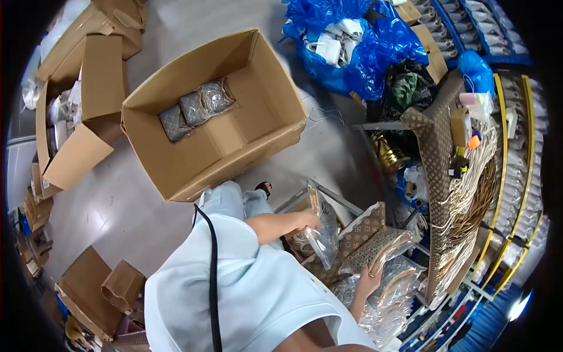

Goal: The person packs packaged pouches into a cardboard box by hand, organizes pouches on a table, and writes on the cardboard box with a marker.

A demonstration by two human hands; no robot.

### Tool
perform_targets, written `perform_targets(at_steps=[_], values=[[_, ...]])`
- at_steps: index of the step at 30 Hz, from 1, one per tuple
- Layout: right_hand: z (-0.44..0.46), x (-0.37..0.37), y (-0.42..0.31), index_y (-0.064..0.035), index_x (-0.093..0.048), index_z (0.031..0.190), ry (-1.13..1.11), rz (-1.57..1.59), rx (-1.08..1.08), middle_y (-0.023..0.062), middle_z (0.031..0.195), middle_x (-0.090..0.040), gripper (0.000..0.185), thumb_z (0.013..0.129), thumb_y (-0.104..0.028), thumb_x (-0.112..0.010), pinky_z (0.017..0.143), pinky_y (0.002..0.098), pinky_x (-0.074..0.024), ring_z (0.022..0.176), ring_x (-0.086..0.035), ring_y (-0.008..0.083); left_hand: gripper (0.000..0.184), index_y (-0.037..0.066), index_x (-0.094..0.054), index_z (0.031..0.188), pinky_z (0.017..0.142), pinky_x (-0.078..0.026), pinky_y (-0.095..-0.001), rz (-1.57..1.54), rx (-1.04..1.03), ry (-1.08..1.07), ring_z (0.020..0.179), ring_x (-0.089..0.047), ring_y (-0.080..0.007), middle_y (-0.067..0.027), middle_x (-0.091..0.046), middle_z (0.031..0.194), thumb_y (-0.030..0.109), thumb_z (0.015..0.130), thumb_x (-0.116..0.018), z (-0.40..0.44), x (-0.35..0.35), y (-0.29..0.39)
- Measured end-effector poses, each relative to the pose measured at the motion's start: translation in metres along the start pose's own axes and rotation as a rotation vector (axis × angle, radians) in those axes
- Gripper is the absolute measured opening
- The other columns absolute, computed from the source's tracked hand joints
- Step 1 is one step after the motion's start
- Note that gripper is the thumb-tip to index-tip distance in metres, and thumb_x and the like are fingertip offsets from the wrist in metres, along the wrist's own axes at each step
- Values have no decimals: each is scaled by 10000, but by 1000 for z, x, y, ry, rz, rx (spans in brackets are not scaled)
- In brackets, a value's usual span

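My left hand [308, 220] is closed on a clear plastic-wrapped packet [322, 239] with a tan strip along one edge. To its right, my right hand [369, 280] grips the tan edge of a grey patterned bag in clear plastic [375, 251]. Beneath and around that hand lie more plastic-wrapped patterned bags [387, 305], beside a brown patterned sheet [360, 230]. A large open cardboard box [190, 182] stands on the floor in front of me, with three similar wrapped bags [199, 105] lying in a row inside.
Open cardboard cartons [102, 76] stand at the left, others [88, 287] at the lower left. A blue plastic sack [363, 64] with white pieces sits at the back. On the right, a brown-covered table [437, 152] carries bundled cords [475, 188], beside racks with yellow rails [501, 176].
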State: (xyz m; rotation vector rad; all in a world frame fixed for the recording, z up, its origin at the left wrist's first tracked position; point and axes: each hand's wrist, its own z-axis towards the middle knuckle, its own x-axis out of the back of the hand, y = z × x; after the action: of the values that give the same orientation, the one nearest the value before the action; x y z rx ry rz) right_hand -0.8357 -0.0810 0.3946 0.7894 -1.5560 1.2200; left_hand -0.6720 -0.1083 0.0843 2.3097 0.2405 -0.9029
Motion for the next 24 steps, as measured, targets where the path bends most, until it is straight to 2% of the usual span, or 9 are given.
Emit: perform_targets(at_steps=[1, 3, 5, 8, 10, 11, 14, 19, 24], values=[[2, 3, -33, -12, -466, 1231, -33, 154, -29, 153, 1093, -587, 531, 714, -9, -590, 821, 334, -439, 958, -583, 245, 503, 32, -447, 1139, 591, -502, -358, -144, -84, -123, 725, -575, -220, -110, -562, 894, 87, 697, -679, -34, 13, 14], [9, -3, -47, 51, -428, 1241, -148, 421, -42, 102, 1197, -506, 567, 700, 46, -595, 910, 282, -378, 1076, -487, 177, 330, 40, -555, 1079, 505, -450, -372, 105, 225, 63, 693, -563, -198, -78, -570, 759, 53, 754, -611, -124, 29, 100], [10, -18, -103, 57, -402, 1260, -328, 604, 83, 114, 1211, -490, 586, 711, 33, -606, 933, 269, -355, 1102, -464, 180, 483, 76, -478, 1172, 485, -438, -301, -325, 146, 60, 652, -546, -145, -58, -560, 744, 49, 721, -651, -177, 59, 114], [26, -82, -158, 32, -475, 1168, -536, 615, -4, 83, 1077, -545, 485, 713, 16, -640, 812, 249, -431, 932, -531, 130, 477, 89, -435, 1127, 370, -370, -245, -374, -96, 214, 599, -535, -102, -45, -557, 745, 21, 712, -658, -233, 124, 111], [54, -153, -188, 6, -489, 1113, -665, 661, 43, 37, 951, -566, 433, 719, -11, -667, 707, 230, -448, 824, -532, 98, 506, 67, -426, 1151, 426, -438, -253, -294, -7, 350, 641, -565, -116, -47, -565, 808, -6, 706, -655, -255, 178, 83], [62, -181, -218, -12, -484, 1111, -750, 679, 10, 20, 911, -562, 434, 723, -34, -678, 665, 226, -441, 782, -527, 90, 511, 32, -426, 1167, 550, -513, -276, -673, -269, 490, 733, -597, -149, -58, -580, 885, -25, 709, -644, -276, 163, 92], [88, -296, -289, -47, -472, 1090, -951, 819, -139, 8, 841, -575, 407, 743, -52, -685, 535, 202, -405, 654, -510, 65, 491, 48, -417, 1192, 634, -557, -377, -817, -336, 754, 890, -595, -227, -90, -577, 1017, -52, 741, -585, -315, 180, 93], [135, -540, -354, -79, -479, 1081, -1098, 845, -187, 10, 822, -550, 350, 777, -74, -654, 542, 284, -449, 673, -507, 112, 569, 78, -381, 1260, 640, -552, -369, -1005, -414, 1077, 884, -596, -220, -91, -567, 1028, -13, 731, -570, -319, 210, 67], [171, -729, -401, -72, -475, 1096, -1203, 864, -211, 39, 862, -525, 364, 775, -64, -646, 595, 346, -503, 714, -508, 173, 809, 81, -268, 1366, 920, -423, -328, -1040, -643, 1290, 1074, -495, -214, -90, -454, 1228, 34, 642, -628, -275, 226, 48]])
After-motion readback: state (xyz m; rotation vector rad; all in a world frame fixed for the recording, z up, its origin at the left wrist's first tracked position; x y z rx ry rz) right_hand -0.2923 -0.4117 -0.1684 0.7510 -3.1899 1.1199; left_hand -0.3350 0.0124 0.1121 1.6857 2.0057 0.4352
